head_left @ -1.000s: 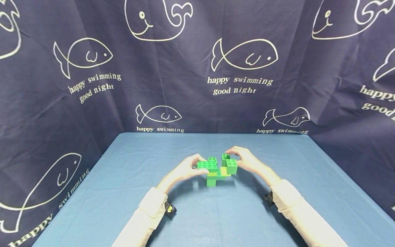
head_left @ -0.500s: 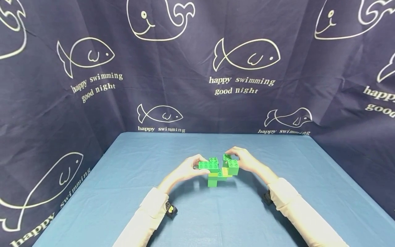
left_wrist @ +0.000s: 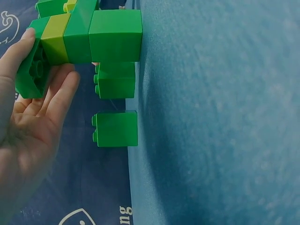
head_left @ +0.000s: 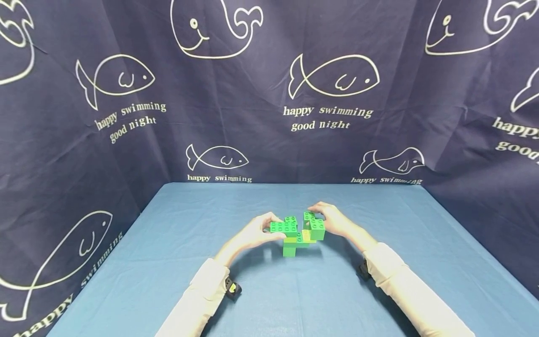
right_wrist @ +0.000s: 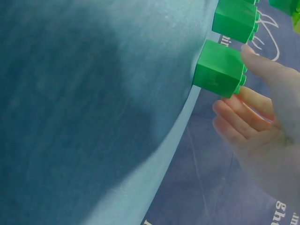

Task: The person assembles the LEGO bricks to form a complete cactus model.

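A build of green and yellow toy building bricks stands mid-table. My left hand [head_left: 256,231] grips its long green brick [head_left: 283,227], thumb in front, fingers behind. Under that brick the left wrist view shows a yellow brick [left_wrist: 55,41], more green ones and a square green leg [left_wrist: 116,35]. To the right are two square green bricks, a nearer one [head_left: 317,231] and a farther one [head_left: 307,219], studs up. My right hand [head_left: 334,220] reaches round behind them. In the right wrist view its thumb and index finger pinch a square green brick [right_wrist: 218,70] near the studs.
A blue cloth [head_left: 269,299] covers the table. Dark blue curtains [head_left: 269,107] with white fish and whale drawings hang behind it and on both sides. A small black device [head_left: 233,288] sits under the left cuff, another [head_left: 364,270] under the right.
The build and the bricks have shifted very slightly to the right. My right forearm has moved a little to the left. Both hands keep their hold.
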Demonstrator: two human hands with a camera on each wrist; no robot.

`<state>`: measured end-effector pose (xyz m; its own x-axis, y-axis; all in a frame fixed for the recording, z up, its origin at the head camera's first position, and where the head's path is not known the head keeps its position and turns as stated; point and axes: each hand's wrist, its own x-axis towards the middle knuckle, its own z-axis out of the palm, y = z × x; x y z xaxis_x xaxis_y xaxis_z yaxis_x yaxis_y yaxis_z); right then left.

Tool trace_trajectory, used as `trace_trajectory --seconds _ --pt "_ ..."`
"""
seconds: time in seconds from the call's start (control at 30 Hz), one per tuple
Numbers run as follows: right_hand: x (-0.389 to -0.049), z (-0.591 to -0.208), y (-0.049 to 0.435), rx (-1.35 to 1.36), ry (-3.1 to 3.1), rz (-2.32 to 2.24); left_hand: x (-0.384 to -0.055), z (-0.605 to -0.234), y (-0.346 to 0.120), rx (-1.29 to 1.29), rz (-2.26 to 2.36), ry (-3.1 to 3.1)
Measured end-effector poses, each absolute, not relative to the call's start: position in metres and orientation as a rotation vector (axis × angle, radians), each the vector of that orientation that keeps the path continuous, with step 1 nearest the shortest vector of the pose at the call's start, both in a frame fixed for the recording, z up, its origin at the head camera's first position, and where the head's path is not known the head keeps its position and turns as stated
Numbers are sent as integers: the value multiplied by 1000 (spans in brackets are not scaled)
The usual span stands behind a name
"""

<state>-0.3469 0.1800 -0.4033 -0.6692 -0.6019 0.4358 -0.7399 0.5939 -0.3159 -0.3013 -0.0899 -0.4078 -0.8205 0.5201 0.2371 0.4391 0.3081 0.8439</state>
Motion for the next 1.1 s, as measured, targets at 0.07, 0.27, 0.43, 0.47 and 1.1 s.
trace_trajectory --seconds 0.07,0.27,0.43,0.47,1.1 --pt "-346 -402 180 1103 -2550 694 -301 -407 -90 905 1554 2480" --pt "-351 -408 183 1187 -2455 783 -301 -409 -90 911 1544 2494" --pt "-362 -417 188 1266 -2345 851 -302 -409 -90 929 1573 2479" --pt "-362 -417 187 1255 -2353 855 -302 -409 -89 934 1576 2477" --pt "-350 -407 180 1044 -2623 814 -301 -408 -89 918 1595 2453"
